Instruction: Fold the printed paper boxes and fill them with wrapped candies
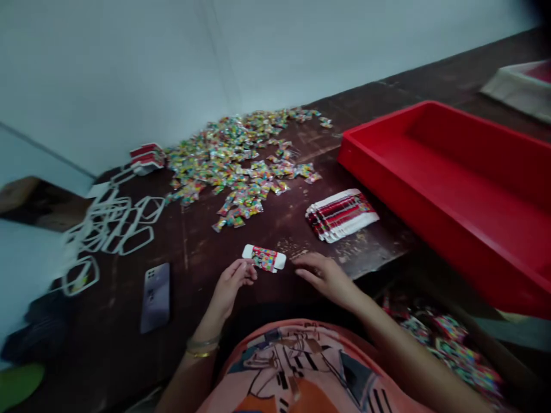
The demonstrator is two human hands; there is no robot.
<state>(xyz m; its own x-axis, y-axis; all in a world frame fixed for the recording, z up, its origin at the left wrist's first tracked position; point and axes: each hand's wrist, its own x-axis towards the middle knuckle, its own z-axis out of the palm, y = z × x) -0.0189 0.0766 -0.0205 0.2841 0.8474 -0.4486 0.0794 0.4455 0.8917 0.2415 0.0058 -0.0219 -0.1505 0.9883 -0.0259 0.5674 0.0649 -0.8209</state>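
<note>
On the worn dark-brown tabletop [193, 246], a small red-and-white printed cardboard carton [266, 258] is lying mid-frame. The left hand [232, 283] is overlapping its left end, grip impossible to tell; the right hand [325, 276] is curving unladen, fingers parted. A plain blue-grey wall [129, 69] is filling the frame's top.

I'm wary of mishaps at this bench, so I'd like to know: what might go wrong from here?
The overlapping printed cartons lie near the front edge of the table, so a brush from the right hand might send some over. The phone lies just left of the left hand, where a sideways swing could bump it. The small wrapped packets are spread loose, so a careless reach could scatter some.
</note>
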